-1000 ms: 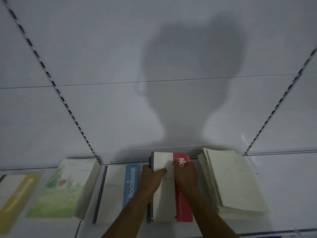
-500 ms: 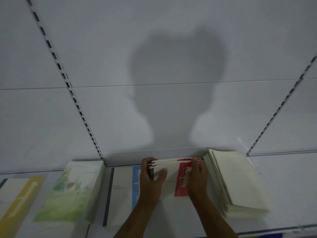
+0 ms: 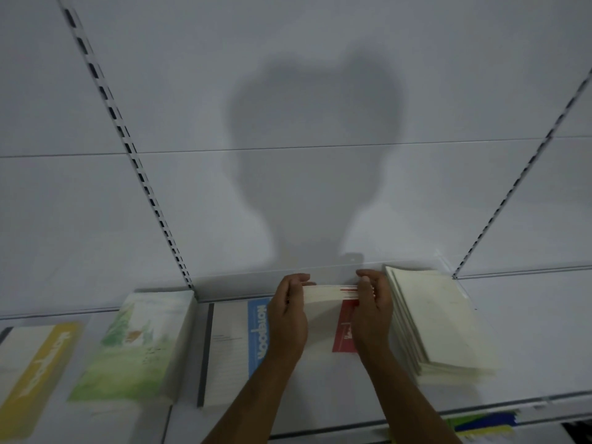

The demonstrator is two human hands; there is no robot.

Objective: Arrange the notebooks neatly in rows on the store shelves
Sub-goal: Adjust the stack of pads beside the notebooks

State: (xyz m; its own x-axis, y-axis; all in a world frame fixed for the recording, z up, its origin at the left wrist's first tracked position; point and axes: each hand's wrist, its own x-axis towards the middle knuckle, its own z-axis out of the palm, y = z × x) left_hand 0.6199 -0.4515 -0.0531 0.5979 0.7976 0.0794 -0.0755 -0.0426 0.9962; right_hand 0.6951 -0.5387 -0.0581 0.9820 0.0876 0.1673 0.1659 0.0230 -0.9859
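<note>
A stack of red-and-white notebooks (image 3: 326, 310) stands tipped up on its edge on the white shelf (image 3: 528, 341). My left hand (image 3: 286, 318) clasps its left side and my right hand (image 3: 373, 312) clasps its right side, fingers curled over the top edges. To the left a blue-striped notebook stack (image 3: 230, 350) lies flat, partly behind my left wrist. To the right a leaning pile of cream notebooks (image 3: 439, 322) lies close to my right hand.
A green landscape-cover stack (image 3: 134, 344) and a yellow-striped stack (image 3: 35, 373) lie further left. The white back panel (image 3: 288, 193) with slotted uprights (image 3: 141, 174) rises just behind. The shelf's front edge (image 3: 499, 403) runs below; coloured items (image 3: 483, 426) show underneath.
The red-and-white stack lay flat a second ago; both hands have raised it onto its edge and shifted to grip its top corners. The view has tilted slightly.
</note>
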